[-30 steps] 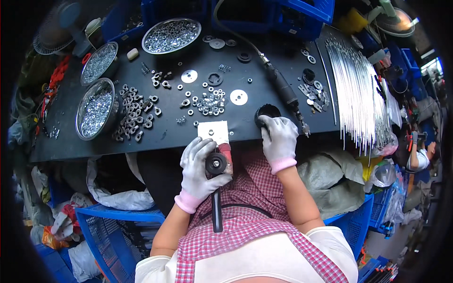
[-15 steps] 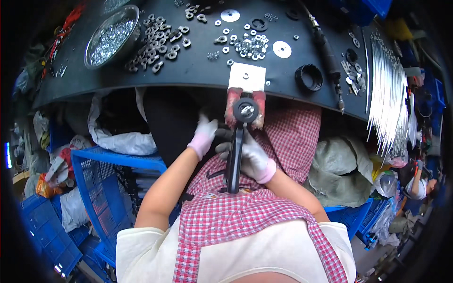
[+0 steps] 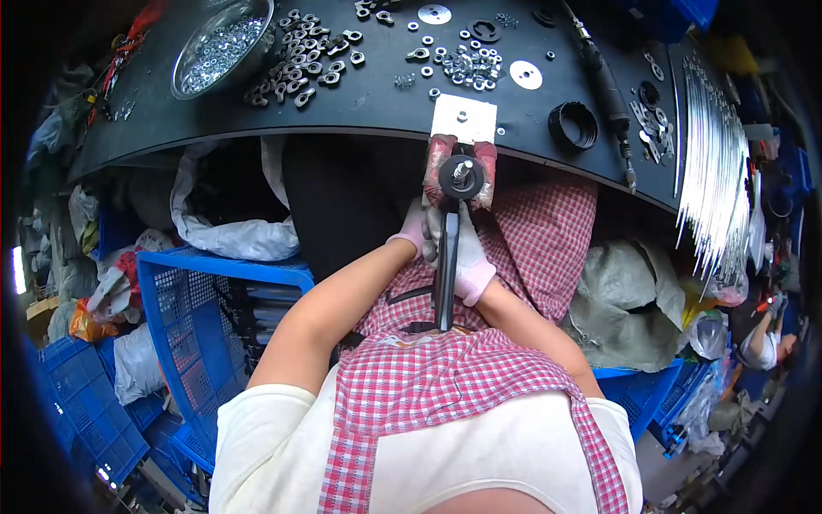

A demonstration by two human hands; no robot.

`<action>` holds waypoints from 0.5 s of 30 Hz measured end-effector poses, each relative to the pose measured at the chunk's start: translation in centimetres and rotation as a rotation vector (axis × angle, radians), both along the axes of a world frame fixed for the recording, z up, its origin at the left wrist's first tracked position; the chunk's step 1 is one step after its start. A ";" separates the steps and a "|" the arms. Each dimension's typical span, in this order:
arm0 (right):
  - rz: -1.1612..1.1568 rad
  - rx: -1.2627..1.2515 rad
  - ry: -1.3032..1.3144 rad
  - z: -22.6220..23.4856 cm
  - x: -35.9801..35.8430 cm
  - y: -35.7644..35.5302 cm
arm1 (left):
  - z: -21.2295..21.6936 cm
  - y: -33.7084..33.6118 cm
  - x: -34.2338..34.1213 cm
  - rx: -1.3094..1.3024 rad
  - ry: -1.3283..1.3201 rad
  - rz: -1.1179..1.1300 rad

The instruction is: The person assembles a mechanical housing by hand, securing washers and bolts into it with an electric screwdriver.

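A long black bar (image 3: pixel 444 278) slopes from my lap up to a round black disc (image 3: pixel 451 183) with a bright threaded stud at its centre. The disc end sits at a stand with two red-wrapped arms (image 3: pixel 485 168) and a pale metal plate (image 3: pixel 463 118) at the table edge. My gloved right hand (image 3: pixel 471 255) is closed round the bar from behind, its grey fingertips showing on the left side. My gloved left hand (image 3: pixel 415 228) is close beside the upper bar. Its fingers are mostly hidden there, so their grip does not show.
On the dark table (image 3: pixel 368 107) are a bowl of small metal parts (image 3: pixel 224 53), loose rod-end pieces (image 3: pixel 301 64), and a pile of nuts (image 3: pixel 471 67). A black ring (image 3: pixel 573 126), an air tool (image 3: pixel 606 90) and a bundle of rods (image 3: pixel 712 163) lie right. A blue crate (image 3: pixel 184 343) stands left.
My left hand has moved right, from apart to close against the bar. My right hand has shifted up slightly. The view has shifted, moving the table and stand up and right in the picture.
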State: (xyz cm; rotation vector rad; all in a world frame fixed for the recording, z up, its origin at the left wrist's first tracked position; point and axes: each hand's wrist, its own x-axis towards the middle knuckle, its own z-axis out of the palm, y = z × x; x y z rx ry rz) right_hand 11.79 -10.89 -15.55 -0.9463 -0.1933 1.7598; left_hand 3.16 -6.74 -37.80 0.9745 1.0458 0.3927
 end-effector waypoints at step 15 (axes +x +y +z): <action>0.109 0.004 -0.231 3.2 1.1 0.5 | 18.6 -0.5 6.2 -0.005 0.908 -0.007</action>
